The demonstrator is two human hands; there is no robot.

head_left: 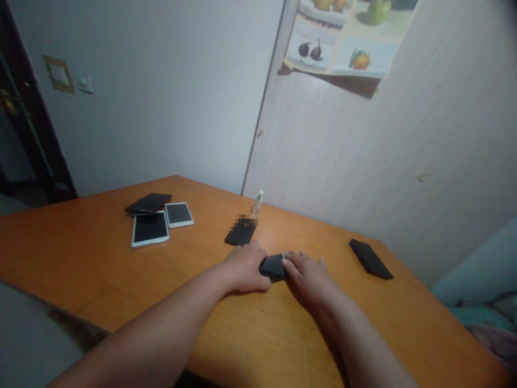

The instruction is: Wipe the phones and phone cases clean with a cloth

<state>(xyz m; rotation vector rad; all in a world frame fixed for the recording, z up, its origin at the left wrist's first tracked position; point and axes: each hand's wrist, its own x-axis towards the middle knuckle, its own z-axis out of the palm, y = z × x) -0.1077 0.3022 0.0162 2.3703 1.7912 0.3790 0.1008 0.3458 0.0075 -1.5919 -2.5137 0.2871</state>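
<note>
A dark flat object point(274, 265), like a small tablet or its case, lies on the table between my two hands. My left hand point(247, 268) grips its left side, with the thumb at the near edge and the fingers at the far edge. At the right edge, my right hand point(306, 272) presses its thumb and fingertips against it. Parts of the object are hidden under both hands. Just beyond my left hand rests a black flat case point(241, 233), its far end blurred out by pixels.
Two white-framed tablets point(150, 228) point(179, 214) lie at the left beside stacked black cases point(150, 203). A small clear bottle point(258, 203) stands near the wall. Another black case point(370, 258) lies at the right of the orange wooden table point(92, 258).
</note>
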